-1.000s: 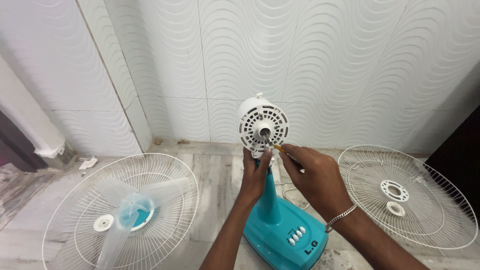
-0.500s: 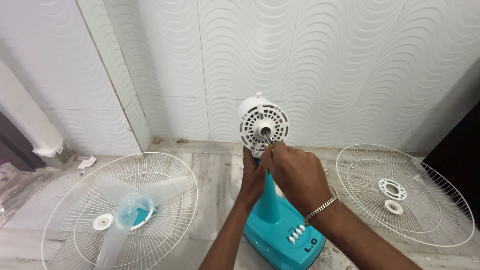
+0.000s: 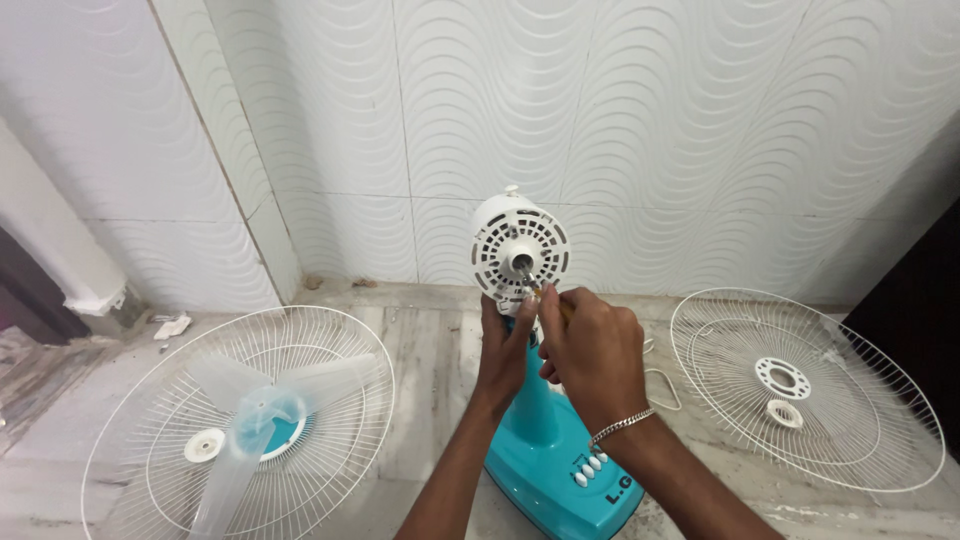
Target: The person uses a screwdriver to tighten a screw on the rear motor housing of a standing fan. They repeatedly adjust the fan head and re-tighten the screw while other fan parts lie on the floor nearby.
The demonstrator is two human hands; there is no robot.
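The fan stand (image 3: pixel 545 440) sits on the floor (image 3: pixel 440 350) at the centre, its motor head (image 3: pixel 518 245) on top, at twelve o'clock from the base, before the wall (image 3: pixel 600 120). Both hands meet just under the motor head: left hand (image 3: pixel 503 350) at nine o'clock of the right hand (image 3: pixel 590 350), touching. At eight o'clock of the stand lies a grille (image 3: pixel 150 440) with the blade (image 3: pixel 255 415) in it. At three o'clock lies another grille (image 3: pixel 800 385), well apart.

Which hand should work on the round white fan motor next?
Probably the right hand: its fingers pinch a small tool at the fan motor front, while the left hand grips the neck underneath.
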